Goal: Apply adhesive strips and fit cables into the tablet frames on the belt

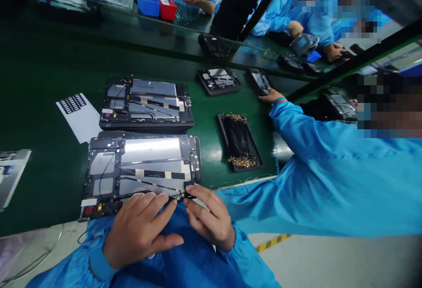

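Note:
An opened tablet point(150, 147) lies in front of me, its inner plates, cables and boards exposed. My left hand point(140, 224) is over its near edge. The left fingers reach onto the edge, the index fingertip is close to a small connector, and the thumb sticks out apart. At the near right corner, my right hand point(211, 217) is closed, its bent fingertips together against the tablet's edge. Whatever small part is between them is too hidden to name. A thin black cable point(107, 169) curves across the left part of the tablet.
Behind it lies a second opened tablet point(151, 86) on a black block. White label paper point(79, 123) is at left. A black tray point(259, 158) holds black cables with gold ends. A co-worker's hand point(272, 96) at right touches another device point(260, 81). Blue point(147, 5) and red bins point(168, 11) stand beyond.

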Demonstrator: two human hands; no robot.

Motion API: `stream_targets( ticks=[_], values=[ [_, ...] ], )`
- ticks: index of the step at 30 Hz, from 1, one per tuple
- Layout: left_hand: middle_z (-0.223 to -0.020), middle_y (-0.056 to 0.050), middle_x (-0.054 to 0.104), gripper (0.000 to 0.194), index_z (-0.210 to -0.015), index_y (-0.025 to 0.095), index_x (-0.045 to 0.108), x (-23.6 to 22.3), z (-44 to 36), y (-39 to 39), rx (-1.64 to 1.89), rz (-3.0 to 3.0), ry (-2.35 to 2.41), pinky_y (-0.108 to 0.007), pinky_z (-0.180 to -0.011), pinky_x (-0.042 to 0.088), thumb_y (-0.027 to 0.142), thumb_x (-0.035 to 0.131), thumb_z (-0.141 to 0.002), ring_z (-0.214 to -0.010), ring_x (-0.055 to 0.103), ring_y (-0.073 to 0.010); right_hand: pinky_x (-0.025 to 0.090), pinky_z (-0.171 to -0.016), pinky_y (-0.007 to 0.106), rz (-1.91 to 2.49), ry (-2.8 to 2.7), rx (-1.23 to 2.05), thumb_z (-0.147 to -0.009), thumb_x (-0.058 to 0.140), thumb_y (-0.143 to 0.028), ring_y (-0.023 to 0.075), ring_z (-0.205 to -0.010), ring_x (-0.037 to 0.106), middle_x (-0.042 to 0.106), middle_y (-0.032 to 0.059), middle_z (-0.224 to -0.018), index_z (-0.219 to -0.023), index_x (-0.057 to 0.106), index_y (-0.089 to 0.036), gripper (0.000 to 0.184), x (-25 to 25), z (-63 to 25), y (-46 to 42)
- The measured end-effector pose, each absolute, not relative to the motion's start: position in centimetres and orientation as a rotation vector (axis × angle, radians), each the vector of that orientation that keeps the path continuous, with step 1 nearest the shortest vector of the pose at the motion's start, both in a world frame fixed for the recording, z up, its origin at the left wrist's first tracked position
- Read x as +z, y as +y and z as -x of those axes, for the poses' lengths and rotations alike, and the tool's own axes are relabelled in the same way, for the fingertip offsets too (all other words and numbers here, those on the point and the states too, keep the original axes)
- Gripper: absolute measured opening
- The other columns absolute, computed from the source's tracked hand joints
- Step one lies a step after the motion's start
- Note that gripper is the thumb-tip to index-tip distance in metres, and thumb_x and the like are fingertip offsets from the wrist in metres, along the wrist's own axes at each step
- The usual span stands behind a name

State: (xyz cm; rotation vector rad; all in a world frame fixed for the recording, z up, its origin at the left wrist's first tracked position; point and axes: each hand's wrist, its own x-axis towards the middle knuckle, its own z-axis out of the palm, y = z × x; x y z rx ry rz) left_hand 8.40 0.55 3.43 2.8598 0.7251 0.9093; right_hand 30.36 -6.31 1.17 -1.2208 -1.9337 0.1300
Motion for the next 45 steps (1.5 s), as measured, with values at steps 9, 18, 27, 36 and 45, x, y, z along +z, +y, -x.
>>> stream_targets(
  ticks=[9,18,27,36,45],
  values=[
    [-0.100,-0.008,0.075,0.051,-0.105,0.020,0.075,3.5,-8.5,0.6,0.915,-2.864,0.738,-0.039,-0.081,0.050,0.056,0.038,-0.103,-0.089,0.066,-0.0235,0.066,-0.091,0.045,1.213,-1.967,0.032,-0.089,0.065,-0.008,0.0261,-0.109,0.073,0.076,0.0147,-0.110,-0.121,0.067,-0.018,0.034,0.5,-30.4,-6.1],
    [-0.099,-0.006,0.076,0.049,-0.105,0.020,0.074,3.4,-8.5,0.7,0.905,-2.853,0.729,-0.039,-0.081,0.049,0.055,0.039,-0.103,-0.090,0.066,-0.0232,0.067,-0.090,0.041,1.149,-1.995,-0.017,-0.092,0.063,-0.011,0.0238,-0.110,0.073,0.077,0.0128,-0.110,-0.117,0.068,-0.017,0.026,0.1,-30.8,-5.7],
    [-0.117,-0.007,0.073,0.038,-0.122,0.022,0.068,3.6,-7.3,-0.2,0.825,-2.818,0.788,-0.040,-0.088,0.052,0.049,0.049,-0.101,-0.101,0.067,-0.0247,0.056,-0.104,0.054,1.217,-1.975,0.054,-0.087,0.065,-0.014,0.0314,-0.130,0.061,0.059,0.0168,-0.144,-0.129,0.067,-0.021,0.043,-0.6,-30.8,-6.7],
    [-0.165,-0.006,0.033,0.079,-0.162,0.032,0.012,2.4,0.4,1.0,0.555,-1.852,1.817,-0.067,-0.118,0.033,0.067,0.035,-0.096,-0.150,0.031,-0.0403,0.036,-0.118,0.062,1.579,-1.900,0.261,-0.099,0.059,-0.032,0.0346,-0.150,0.036,0.031,0.0108,-0.165,-0.160,0.030,-0.028,0.068,-2.3,-31.5,-6.8],
    [-0.166,0.004,0.029,0.077,-0.160,0.036,0.023,8.1,0.1,7.0,0.668,-1.890,1.723,-0.060,-0.125,0.021,0.070,0.038,-0.093,-0.154,0.022,-0.0339,0.033,-0.123,0.054,1.470,-1.826,0.224,-0.097,0.063,-0.037,0.0311,-0.152,0.033,0.032,0.0039,-0.165,-0.158,0.033,-0.034,0.068,1.8,-34.0,0.7]
  ],
)
